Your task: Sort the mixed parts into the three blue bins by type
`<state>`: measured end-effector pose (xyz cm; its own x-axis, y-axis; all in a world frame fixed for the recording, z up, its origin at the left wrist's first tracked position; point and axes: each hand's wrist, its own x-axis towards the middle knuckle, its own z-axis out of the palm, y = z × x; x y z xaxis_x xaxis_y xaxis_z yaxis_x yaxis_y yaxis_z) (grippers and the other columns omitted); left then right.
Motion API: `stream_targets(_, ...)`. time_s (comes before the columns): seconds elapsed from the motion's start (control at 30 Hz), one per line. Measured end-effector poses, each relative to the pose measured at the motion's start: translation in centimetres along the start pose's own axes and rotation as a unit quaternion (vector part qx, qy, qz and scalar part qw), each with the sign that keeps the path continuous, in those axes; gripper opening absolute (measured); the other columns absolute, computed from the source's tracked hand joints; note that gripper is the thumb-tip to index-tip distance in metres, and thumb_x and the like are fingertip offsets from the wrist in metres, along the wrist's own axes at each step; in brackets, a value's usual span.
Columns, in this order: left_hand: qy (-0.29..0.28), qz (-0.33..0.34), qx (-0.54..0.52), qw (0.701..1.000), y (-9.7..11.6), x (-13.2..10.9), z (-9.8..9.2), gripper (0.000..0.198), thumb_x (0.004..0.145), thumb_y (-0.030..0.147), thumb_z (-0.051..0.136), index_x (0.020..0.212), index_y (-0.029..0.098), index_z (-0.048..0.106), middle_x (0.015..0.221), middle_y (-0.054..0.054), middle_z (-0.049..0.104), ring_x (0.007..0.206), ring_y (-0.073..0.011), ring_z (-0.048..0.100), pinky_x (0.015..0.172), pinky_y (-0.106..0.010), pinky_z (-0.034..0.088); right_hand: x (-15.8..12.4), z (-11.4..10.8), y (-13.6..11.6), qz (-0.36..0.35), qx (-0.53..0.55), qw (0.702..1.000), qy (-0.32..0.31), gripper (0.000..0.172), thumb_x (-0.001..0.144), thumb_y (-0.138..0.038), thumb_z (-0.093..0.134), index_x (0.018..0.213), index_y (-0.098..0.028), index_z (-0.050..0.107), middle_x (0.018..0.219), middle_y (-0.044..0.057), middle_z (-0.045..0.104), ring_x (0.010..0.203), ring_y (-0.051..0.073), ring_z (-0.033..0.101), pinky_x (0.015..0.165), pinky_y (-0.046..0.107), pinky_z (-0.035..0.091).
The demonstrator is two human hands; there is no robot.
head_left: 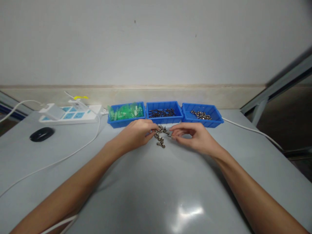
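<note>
A loose pile of small shiny metal pieces that look like screws [160,140] lies on the table in front of the middle bin. My left hand [139,132] reaches to the pile's left edge, its thumb and fingers brought together; whatever they grip is too small to make out. On the pile's right side, my right hand [192,136] pinches a small thin metal piece, seemingly a screw [169,136], between thumb and fingertip. Just behind the hands stands the middle blue bin [164,121] with many dark screws [162,112] in it.
A left blue bin [126,123] holds green plastic bags [125,111]; a right blue bin [214,122] contains shiny metal pieces [201,115]. At left are a white power strip [73,122], a black mouse [42,134] and a white cable [73,155]. A wall [156,48] rises behind.
</note>
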<state>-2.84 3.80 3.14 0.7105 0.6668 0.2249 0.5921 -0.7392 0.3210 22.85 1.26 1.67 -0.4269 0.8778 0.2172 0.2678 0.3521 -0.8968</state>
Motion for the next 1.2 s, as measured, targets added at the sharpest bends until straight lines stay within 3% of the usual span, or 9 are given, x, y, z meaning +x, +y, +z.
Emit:
stream_targets(0.13, -0.003, -0.001, 0.027, 1.0, -0.9, -0.2, 0.2, 0.026, 0.09, 0.009, 0.059, 0.112, 0.016, 0.072, 0.101, -0.01, 0.073, 0.093, -0.0227, 0.07, 0.084, -0.033, 0.055, 1.7, 0.4, -0.4, 0.061, 0.122, 0.988, 0.075, 0.023, 0.072, -0.027, 0.083, 0.092, -0.016, 0.077, 0.079, 0.005, 0.077, 0.07, 0.017, 0.072, 0.069, 0.029, 0.059)
stream_targets(0.27, 0.012, 0.011, 0.023, 1.0, -1.3, -0.3, 1.0, 0.032, 0.092, 0.008, 0.055, 0.118, 0.018, 0.071, 0.108, -0.011, 0.074, 0.098, -0.0227, 0.071, 0.087, -0.033, 0.056, 3.6, 1.4, -0.5, 0.021, 0.162, 0.958, 0.237, 0.027, 0.073, -0.034, 0.085, 0.094, -0.02, 0.077, 0.096, 0.005, 0.079, 0.089, 0.021, 0.075, 0.088, 0.037, 0.06)
stream_targets(0.33, 0.022, 0.005, 0.024, 0.999, -1.3, -0.2, 1.4, 0.029, 0.093, 0.01, 0.054, 0.113, 0.018, 0.072, 0.104, -0.01, 0.075, 0.097, -0.0223, 0.072, 0.086, -0.033, 0.056, 3.9, 2.1, -0.4, 0.005, 0.164, 0.95, 0.267, 0.029, 0.077, -0.036, 0.082, 0.102, -0.021, 0.076, 0.109, 0.006, 0.077, 0.103, 0.023, 0.073, 0.096, 0.04, 0.058)
stream_targets(0.5, 0.039, -0.037, 0.018, 0.998, -0.9, 0.2, 1.6, 0.017, 0.09, 0.01, 0.058, 0.088, 0.014, 0.074, 0.085, -0.008, 0.075, 0.081, -0.0215, 0.072, 0.078, -0.032, 0.056, 2.3, 2.8, 0.1, 0.023, 0.146, 0.961, 0.232, 0.022, 0.082, -0.035, 0.077, 0.099, -0.021, 0.075, 0.102, 0.006, 0.078, 0.088, 0.02, 0.075, 0.08, 0.034, 0.062)
stream_targets(0.6, 0.097, -0.084, -0.121, 0.984, -0.4, 0.5, 1.5, 0.012, 0.086, 0.01, 0.062, 0.084, 0.015, 0.073, 0.08, -0.005, 0.076, 0.074, -0.0181, 0.072, 0.075, -0.029, 0.058, 1.2, 2.6, 0.6, 0.052, 0.126, 0.974, 0.179, 0.02, 0.082, -0.032, 0.077, 0.096, -0.019, 0.075, 0.084, 0.005, 0.077, 0.071, 0.016, 0.073, 0.069, 0.029, 0.06)
stream_targets(0.67, 0.133, -0.146, -0.269, 0.943, 0.2, 0.6, 1.5, 0.004, 0.083, 0.017, 0.069, 0.083, 0.015, 0.073, 0.08, -0.005, 0.078, 0.074, -0.0173, 0.074, 0.074, -0.027, 0.06, 0.8, 2.5, 0.8, 0.066, 0.121, 0.982, 0.131, 0.023, 0.08, -0.031, 0.079, 0.098, -0.018, 0.075, 0.08, 0.004, 0.077, 0.07, 0.016, 0.072, 0.069, 0.028, 0.059)
stream_targets(0.73, 0.154, -0.207, -0.387, 0.885, 1.0, 0.8, 1.7, 0.012, 0.078, 0.025, 0.077, 0.082, 0.014, 0.073, 0.081, -0.007, 0.079, 0.076, -0.0189, 0.076, 0.073, -0.027, 0.062, 0.6, 2.5, 0.8, 0.074, 0.145, 0.983, 0.089, 0.029, 0.078, -0.032, 0.083, 0.102, -0.019, 0.075, 0.086, 0.005, 0.078, 0.075, 0.017, 0.074, 0.074, 0.029, 0.06)
stream_targets(0.87, 0.161, -0.242, -0.487, 0.824, 2.3, 1.2, 2.3, 0.023, 0.072, 0.031, 0.082, 0.082, 0.013, 0.071, 0.08, -0.009, 0.079, 0.076, -0.0215, 0.077, 0.072, -0.029, 0.063, 0.6, 2.6, 0.3, 0.078, 0.225, 0.969, 0.066, 0.03, 0.075, -0.034, 0.086, 0.1, -0.02, 0.077, 0.089, 0.006, 0.08, 0.079, 0.018, 0.076, 0.078, 0.031, 0.061)
stream_targets(1.2, 0.143, -0.199, -0.528, 0.813, 3.8, 1.1, 3.1, 0.026, 0.084, 0.035, 0.074, 0.094, 0.018, 0.057, 0.089, -0.008, 0.08, 0.085, -0.0226, 0.078, 0.074, -0.03, 0.063, 0.7, 2.1, 0.1, 0.115, 0.25, 0.957, 0.092, 0.031, 0.069, -0.038, 0.089, 0.087, -0.017, 0.075, 0.072, 0.006, 0.078, 0.063, 0.018, 0.075, 0.059, 0.026, 0.058)
